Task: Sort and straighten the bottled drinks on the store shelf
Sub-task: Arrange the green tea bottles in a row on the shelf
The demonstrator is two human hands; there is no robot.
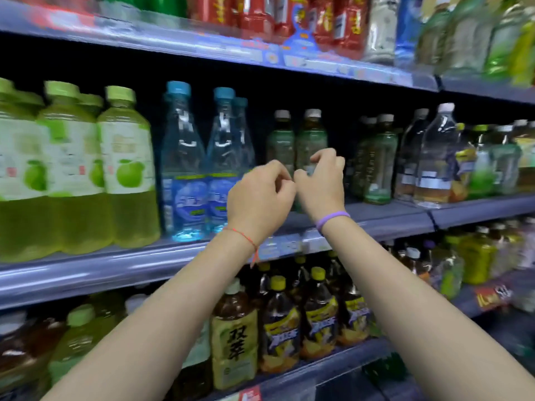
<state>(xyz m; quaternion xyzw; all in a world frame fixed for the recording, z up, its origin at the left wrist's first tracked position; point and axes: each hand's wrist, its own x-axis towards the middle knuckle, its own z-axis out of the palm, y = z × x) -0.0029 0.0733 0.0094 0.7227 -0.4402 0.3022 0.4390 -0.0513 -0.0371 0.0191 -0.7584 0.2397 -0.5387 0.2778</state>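
You are reaching both hands up to the middle shelf [385, 219], and they are meeting in front of the pair of dark green tea bottles [295, 140] with pale caps. Your left hand [260, 192] is hanging with its fingers curled inward and, as far as the view is showing, holding nothing; its fingertips are nearly brushing the thumb side of your right hand [320, 180]. Your right hand is also curling, and its fingertips are lying over the lower body of the right-hand bottle of the pair, but whether they are actually gripping it or only hovering in front is something you cannot tell here, since the hand is covering the contact.

The relation that is mattering now: the two tea bottles are standing upright, long axis vertical, set well back on the shelf, directly beyond your right hand and slightly up and to the right of your left. Your right hand is the nearer one. To their left the blue-capped water bottles [185, 157] are standing much closer to the shelf's front edge, so the tea pair is probably wanting to be drawn forward toward you into line. To the right, a gap is separating them from the next green bottles [379, 157].
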